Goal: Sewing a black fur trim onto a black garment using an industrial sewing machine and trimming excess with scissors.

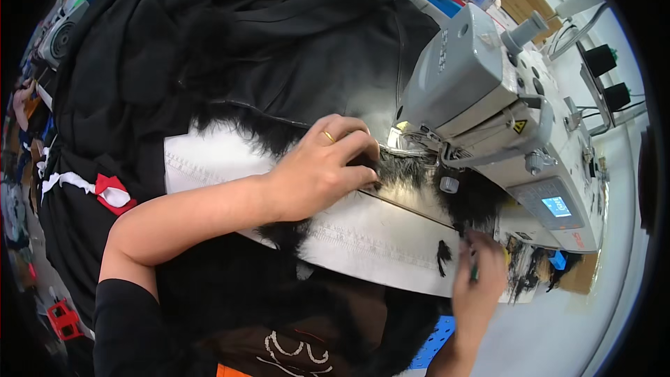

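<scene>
Here both hands [321,171] curl, the left beside black fur [408,169].

Between the left hand [324,160] and right hand [480,269], a hand could pass over the counter's [377,251] pale strip, save a black tuft [443,258], while heaped black fabric [230,42] blocks the far side and the sewing machine [453,73] the far right.
</scene>
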The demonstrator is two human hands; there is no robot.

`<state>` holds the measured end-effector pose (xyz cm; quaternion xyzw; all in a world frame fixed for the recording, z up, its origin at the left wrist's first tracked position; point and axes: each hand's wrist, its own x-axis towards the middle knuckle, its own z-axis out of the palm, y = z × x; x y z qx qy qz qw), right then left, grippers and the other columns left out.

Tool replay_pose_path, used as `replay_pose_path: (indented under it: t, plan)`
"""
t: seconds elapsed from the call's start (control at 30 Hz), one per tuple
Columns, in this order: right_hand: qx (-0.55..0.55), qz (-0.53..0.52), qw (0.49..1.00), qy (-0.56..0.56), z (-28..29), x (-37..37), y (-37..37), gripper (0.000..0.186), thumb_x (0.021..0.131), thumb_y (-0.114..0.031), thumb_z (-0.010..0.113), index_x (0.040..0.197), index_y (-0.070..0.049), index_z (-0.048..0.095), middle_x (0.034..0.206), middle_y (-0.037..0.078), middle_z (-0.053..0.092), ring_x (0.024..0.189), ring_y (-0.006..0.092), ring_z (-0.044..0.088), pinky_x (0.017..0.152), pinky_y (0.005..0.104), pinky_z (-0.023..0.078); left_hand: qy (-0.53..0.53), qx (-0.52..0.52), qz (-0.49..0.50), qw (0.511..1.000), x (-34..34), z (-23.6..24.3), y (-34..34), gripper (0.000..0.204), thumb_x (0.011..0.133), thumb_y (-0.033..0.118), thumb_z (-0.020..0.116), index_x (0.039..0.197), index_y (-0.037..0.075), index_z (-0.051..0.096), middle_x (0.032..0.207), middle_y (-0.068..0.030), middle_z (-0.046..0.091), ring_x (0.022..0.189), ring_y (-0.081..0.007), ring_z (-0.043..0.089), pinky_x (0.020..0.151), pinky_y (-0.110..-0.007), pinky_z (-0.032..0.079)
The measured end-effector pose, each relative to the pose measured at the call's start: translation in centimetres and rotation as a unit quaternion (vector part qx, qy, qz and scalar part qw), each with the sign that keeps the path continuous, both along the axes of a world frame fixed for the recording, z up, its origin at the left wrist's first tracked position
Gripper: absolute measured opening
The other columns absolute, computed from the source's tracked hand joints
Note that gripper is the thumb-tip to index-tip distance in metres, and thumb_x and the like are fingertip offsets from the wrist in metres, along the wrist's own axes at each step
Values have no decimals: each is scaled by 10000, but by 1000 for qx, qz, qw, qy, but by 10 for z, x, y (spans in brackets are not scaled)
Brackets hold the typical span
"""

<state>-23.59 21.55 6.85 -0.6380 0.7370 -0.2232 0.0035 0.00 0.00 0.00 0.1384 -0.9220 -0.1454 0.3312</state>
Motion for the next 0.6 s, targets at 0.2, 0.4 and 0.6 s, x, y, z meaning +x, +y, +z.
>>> replay_pose_path:
  t: [0.2, 0.4, 0.6]
  plan:
    - [22, 88, 994, -67, -30, 34, -85, 341, 947, -12, 742, 1284, -56, 710, 1071, 130, 715, 899, 318, 706, 762, 379, 602, 28, 39, -21, 999, -9, -4, -11, 137, 844, 101, 805, 961, 52, 750, 1152, -61, 648, 1242, -328, 562, 1077, -507, 454]
    - [-14, 169, 986, -2, -44, 20, -112, 269, 913, -50, 760, 1170, -124, 732, 1045, 57, 706, 960, 301, 697, 760, 408, 572, 32, 79, -26, 996, -14, -3, -20, 119, 860, 104, 809, 903, 45, 715, 1191, -70, 656, 1247, -316, 572, 1084, -510, 447]
    - [5, 179, 984, 8, -36, 14, -116, 269, 890, -24, 784, 1136, -123, 742, 1045, 62, 711, 914, 297, 706, 802, 420, 563, -28, 67, -13, 997, -4, -4, -19, 137, 903, 132, 784, 955, 29, 710, 1212, -111, 656, 1215, -327, 607, 1197, -532, 418]
